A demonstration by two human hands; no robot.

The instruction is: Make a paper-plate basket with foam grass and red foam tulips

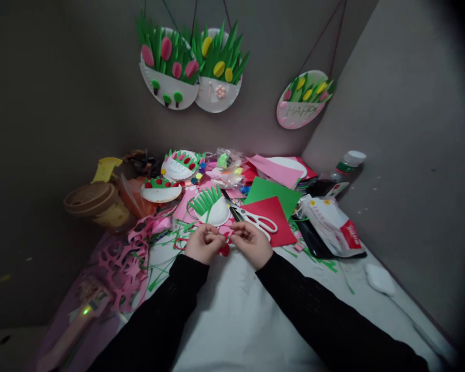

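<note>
My left hand (204,244) and my right hand (252,245) meet fingertip to fingertip above the table. Both are pinched closed, and whatever lies between the fingers is too small and hidden to name. Close under the fingertips lie red paper cutouts (224,251). Just beyond my hands rests a cut white paper plate (217,213) with a fringe of green paper grass (205,200). White-handled scissors (260,221) lie past my right fingers, partly over a red paper sheet (282,227).
A green sheet (273,194) and pink paper (275,169) lie behind. Pink paper scraps (134,258) and a glue gun (75,325) with a lit green light are left. A lidded cup (101,206), white packet (331,227) and bottle (349,163) stand around. Decorated plates (168,85) hang above.
</note>
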